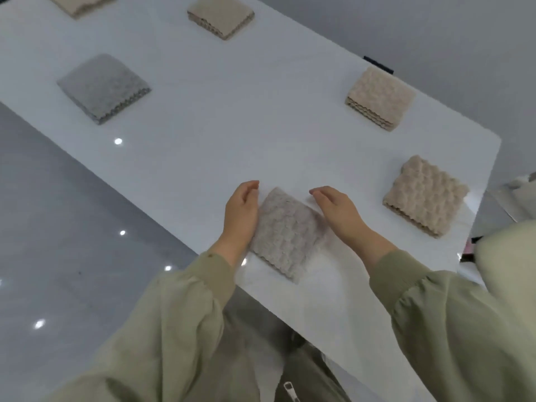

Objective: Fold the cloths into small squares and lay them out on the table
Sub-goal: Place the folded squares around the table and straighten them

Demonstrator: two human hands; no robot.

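Six folded cloths lie spread out on the white table (pixel 261 134).
The near gray cloth (pixel 285 232) is a small, bumpy square, lying flat close to the table's front edge. To its right sits the bumpy tan cloth (pixel 425 195), folded thick, with its wavy edges stacked up, near the table's end. Farther back on that side is the second tan cloth (pixel 380 98), folded the same way. The far gray cloth (pixel 103 88) lies flat, well off to the left. Behind it are the third tan cloth (pixel 220 15) and the last tan cloth (pixel 81 4), which the picture's top cuts off. All lie apart from each other.
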